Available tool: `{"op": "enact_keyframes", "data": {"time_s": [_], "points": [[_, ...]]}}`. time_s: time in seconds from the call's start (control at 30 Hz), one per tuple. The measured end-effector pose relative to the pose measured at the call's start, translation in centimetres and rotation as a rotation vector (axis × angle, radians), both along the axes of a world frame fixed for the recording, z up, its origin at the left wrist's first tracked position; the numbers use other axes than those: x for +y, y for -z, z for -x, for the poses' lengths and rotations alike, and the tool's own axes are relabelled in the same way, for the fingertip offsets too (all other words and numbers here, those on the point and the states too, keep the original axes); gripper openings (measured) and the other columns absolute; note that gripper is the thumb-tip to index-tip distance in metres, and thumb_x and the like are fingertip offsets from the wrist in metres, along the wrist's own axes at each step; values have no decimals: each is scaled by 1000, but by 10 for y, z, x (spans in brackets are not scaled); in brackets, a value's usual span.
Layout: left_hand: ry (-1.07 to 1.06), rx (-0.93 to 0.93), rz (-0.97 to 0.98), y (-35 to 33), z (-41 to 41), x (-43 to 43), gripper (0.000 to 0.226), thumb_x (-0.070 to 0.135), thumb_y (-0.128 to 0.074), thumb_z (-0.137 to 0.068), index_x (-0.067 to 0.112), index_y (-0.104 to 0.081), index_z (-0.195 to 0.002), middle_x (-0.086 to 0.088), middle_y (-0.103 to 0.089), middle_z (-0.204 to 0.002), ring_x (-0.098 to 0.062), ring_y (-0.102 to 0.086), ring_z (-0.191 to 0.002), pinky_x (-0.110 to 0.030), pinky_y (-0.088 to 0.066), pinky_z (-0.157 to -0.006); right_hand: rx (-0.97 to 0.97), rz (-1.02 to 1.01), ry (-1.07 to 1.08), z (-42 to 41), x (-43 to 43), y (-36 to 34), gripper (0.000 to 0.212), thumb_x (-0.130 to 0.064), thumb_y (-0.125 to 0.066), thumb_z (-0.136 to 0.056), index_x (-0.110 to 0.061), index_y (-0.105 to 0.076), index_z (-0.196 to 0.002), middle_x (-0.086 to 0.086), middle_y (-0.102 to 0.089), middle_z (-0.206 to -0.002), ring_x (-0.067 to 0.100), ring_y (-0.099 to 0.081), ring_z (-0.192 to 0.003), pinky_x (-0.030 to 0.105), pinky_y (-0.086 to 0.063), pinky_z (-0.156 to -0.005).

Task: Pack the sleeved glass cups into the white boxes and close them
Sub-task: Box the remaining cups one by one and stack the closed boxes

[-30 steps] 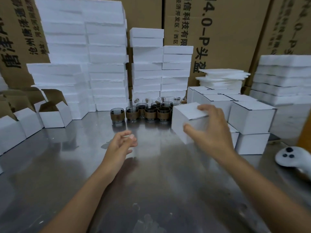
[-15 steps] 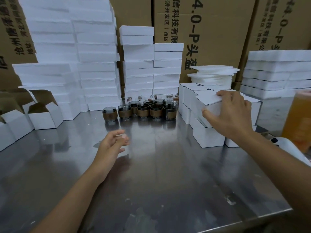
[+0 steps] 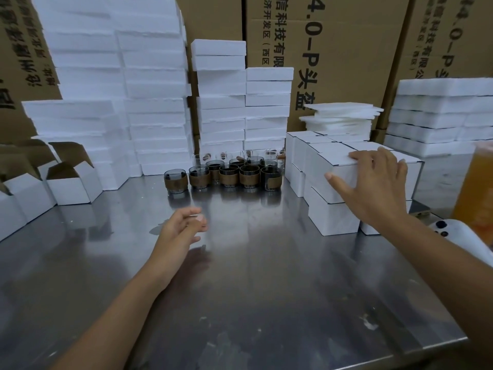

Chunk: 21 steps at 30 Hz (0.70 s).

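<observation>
K: Steel table [image 3: 266, 303], brown cartons [image 3: 346, 49] behind, foam slabs [image 3: 149, 102] piled along the back. Cups [image 3: 226, 174] stand clustered at the far middle, sleeves on, none in a box yet.

M: Right hand?

K: Right hand [image 3: 373, 188] is to the right of the cups, on a closed box [image 3: 333, 159] that sits atop the finished stack [image 3: 333, 217]. Fingers lie spread flat over the lid, thumb against the front face. It presses rather than clenches. Likely squaring the box with the one below so the stack does not lean.

M: Left?

K: Left hand [image 3: 178, 231] hovers in front of the cups, just above the table. Fingers loosely curled, holding nothing. Probably placed to reach the next cup.

M: Empties?

K: Open boxes [image 3: 72, 182] are to the left of the cups, flaps up, mouths ready. Empties left, finished right: the cups sit between, within reach of both.
</observation>
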<state>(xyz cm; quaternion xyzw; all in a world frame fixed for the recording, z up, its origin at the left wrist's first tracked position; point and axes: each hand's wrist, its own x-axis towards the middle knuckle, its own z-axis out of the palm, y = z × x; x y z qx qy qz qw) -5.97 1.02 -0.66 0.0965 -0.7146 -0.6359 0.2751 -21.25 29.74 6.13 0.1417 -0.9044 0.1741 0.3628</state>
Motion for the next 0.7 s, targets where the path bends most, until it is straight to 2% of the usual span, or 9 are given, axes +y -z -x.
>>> {"op": "enact_keyframes", "data": {"time_s": [0.27,0.37,0.43,0.5,0.53,0.63,0.7], "points": [[2,9,-10,0,-1,-1,11,16,-52,-95,22,-58,-102,-4,-65,-97,-15,-64,-93,-30,-49,-83,8,-15,-14,-8,-4,-4,63,-54,-49,-88,-9,-44,-132,10,-26,-150,24,-12,-143,53,2,-113],[-4,11,-10,-1,-1,0,11,16,-52,-95,23,-58,-101,-3,-65,-97,-14,-64,-92,-28,-49,-82,159,-17,-191,-27,-20,-12,49,-38,-58,-89,-8,-51,-126,14,-41,-139,30,-30,-136,53,-14,-111],[-9,7,-3,0,-1,0,12,16,-52,-95,24,-59,-99,-2,-65,-97,-13,-64,-91,-28,-48,-81,226,-10,-383,-46,-39,-13,32,-30,-61,-87,-9,-60,-112,12,-57,-119,31,-50,-116,47,-32,-100],[-35,-1,9,-1,-1,0,12,15,-52,-95,24,-59,-97,-1,-65,-93,-12,-63,-88,-29,-48,-81,139,31,-559,-68,-60,2,20,-27,-56,-84,-13,-64,-97,3,-64,-98,25,-58,-94,40,-41,-85],[-53,0,13,-1,-1,0,12,14,-53,-95,24,-60,-95,0,-65,-90,-12,-63,-86,-29,-47,-80,54,55,-618,-77,-70,14,16,-26,-56,-84,-15,-64,-92,-1,-64,-92,21,-59,-89,38,-43,-81],[-94,-8,15,0,-1,-2,14,12,-54,-93,24,-60,-91,1,-64,-86,-12,-62,-81,-26,-46,-74,-218,71,-696,-87,-95,56,4,-18,-61,-86,-21,-64,-84,-10,-61,-87,12,-57,-88,30,-43,-81],[-111,-13,15,1,-2,-4,14,12,-54,-93,24,-60,-91,1,-64,-85,-9,-62,-78,-23,-46,-72,-324,126,-722,-84,-103,72,12,-13,-62,-86,-23,-61,-79,-14,-59,-81,7,-57,-84,22,-42,-76]]}}
